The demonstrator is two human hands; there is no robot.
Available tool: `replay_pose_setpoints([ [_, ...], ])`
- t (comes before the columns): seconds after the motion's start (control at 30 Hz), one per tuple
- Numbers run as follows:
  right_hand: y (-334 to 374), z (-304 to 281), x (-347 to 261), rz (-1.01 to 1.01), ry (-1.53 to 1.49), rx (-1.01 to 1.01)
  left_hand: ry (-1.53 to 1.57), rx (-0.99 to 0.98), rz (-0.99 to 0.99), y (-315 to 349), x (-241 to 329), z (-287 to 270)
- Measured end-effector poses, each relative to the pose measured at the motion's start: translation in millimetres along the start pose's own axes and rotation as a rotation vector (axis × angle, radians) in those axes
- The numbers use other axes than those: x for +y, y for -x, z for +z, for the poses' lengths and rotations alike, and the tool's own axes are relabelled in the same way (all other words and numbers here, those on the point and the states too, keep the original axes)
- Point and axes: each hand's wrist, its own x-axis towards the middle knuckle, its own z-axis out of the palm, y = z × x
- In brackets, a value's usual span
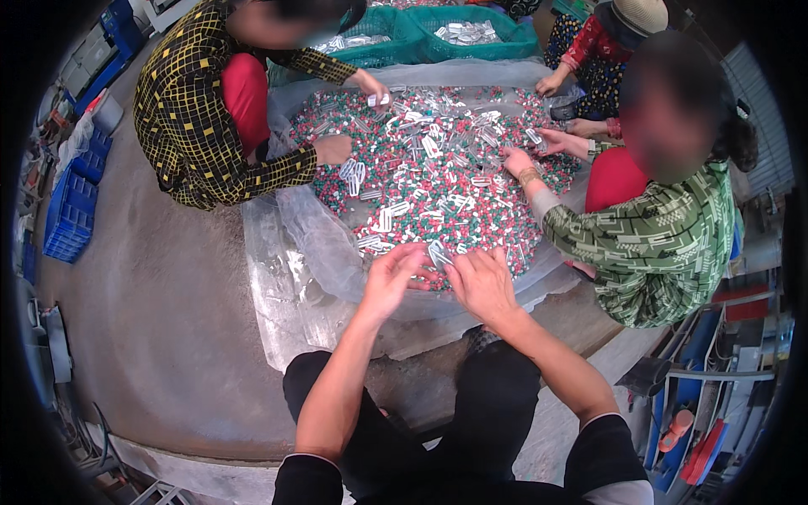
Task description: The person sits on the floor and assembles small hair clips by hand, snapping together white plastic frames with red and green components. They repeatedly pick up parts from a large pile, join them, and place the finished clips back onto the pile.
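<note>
Over the near edge of a wide heap of red, green and white beads [505, 231], my two hands meet in front of me. My right hand [484, 282] is closed, pinching a small silvery looped clip [438, 252] between thumb and fingers. My left hand [394, 282] comes up beside the clip with its fingers apart. Its fingertips are right at the clip's left side; whether they touch it I cannot tell. More pale looped clips [387, 219] lie scattered through the beads. A translucent plastic sheet [316, 244] lies under the heap and bunches up around it.
At the left crouches a person in a yellow-and-black checked shirt [189, 109]; one in a green patterned shirt [652, 236] sits at the right. A red sleeve [589, 46] reaches in behind. Green mesh baskets [404, 34] stand at the back, blue crates [76, 210] far left.
</note>
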Motion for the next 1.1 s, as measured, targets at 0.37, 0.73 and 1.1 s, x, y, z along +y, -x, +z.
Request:
replay_pose_setpoints([
  [0.37, -3, 10, 2, -0.085, -0.005, -0.008, -0.024, 0.312, 0.254, 0, 11, 26],
  [0.73, -11, 4, -4, 0.173, -0.175, -0.119, 0.055, 0.247, 0.061, -4, 4, 14],
  [1.1, 13, 13, 12, 0.934, -1.640, -0.395, -0.767, -0.001, 0.576, 8, 25, 34],
])
